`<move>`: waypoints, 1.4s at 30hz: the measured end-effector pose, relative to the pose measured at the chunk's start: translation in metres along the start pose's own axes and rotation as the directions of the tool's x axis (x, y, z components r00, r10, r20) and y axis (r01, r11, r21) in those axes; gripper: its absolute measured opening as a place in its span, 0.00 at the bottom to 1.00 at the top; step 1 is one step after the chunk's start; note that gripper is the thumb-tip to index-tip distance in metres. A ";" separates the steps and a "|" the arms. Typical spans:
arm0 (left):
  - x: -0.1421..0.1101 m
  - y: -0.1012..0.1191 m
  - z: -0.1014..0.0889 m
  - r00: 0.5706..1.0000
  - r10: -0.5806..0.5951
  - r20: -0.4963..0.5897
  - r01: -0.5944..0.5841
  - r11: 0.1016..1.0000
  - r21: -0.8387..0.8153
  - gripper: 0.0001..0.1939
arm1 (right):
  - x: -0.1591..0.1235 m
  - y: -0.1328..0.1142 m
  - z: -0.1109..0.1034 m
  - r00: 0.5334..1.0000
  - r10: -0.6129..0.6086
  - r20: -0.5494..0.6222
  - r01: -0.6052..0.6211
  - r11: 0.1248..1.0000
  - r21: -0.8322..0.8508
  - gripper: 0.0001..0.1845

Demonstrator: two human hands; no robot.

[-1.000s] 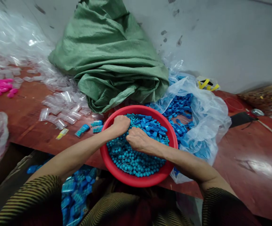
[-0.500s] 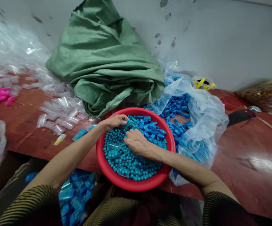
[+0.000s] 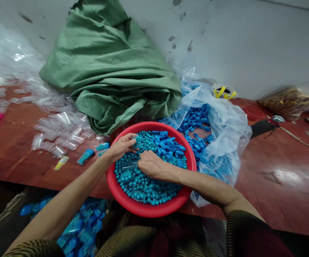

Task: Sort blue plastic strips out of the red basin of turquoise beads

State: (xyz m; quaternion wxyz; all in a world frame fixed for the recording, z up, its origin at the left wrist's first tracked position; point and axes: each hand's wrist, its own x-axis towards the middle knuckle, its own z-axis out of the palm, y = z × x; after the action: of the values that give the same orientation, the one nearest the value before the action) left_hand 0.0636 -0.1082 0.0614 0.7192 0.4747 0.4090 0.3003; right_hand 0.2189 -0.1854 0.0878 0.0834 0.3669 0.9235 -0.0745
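Soft, even indoor light, nothing harsh, bit of wide-angle warp.

Sharp enough around the left hand (image 3: pixel 120 147) and right hand (image 3: pixel 150 165) over the red basin (image 3: pixel 149 210), beads crisp. Faint soft shadows only under the forearms and beneath the green sack (image 3: pixel 111 67) above the hands. Broad dull glare on the brown table (image 3: pixel 282 176) well right of the hands, small sparkly highlights on the clear plastic bags (image 3: pixel 60 132) to the left. Smeary and soft at the far right edge and far left, corners stretched, wall line bowed. Murky and underlit below the hands, near the lap.
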 end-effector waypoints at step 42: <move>-0.018 -0.002 0.047 0.995 0.085 0.046 -0.087 0.996 0.026 0.27 | -0.019 0.058 0.008 0.793 0.286 -0.538 -0.030 0.900 0.435 0.15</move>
State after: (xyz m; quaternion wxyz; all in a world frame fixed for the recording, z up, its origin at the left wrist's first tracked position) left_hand 0.0966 -0.1442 0.0747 0.7079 0.5083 0.3761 0.3146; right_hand 0.2736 -0.1575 0.0795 -0.2787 0.4584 0.8324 -0.1385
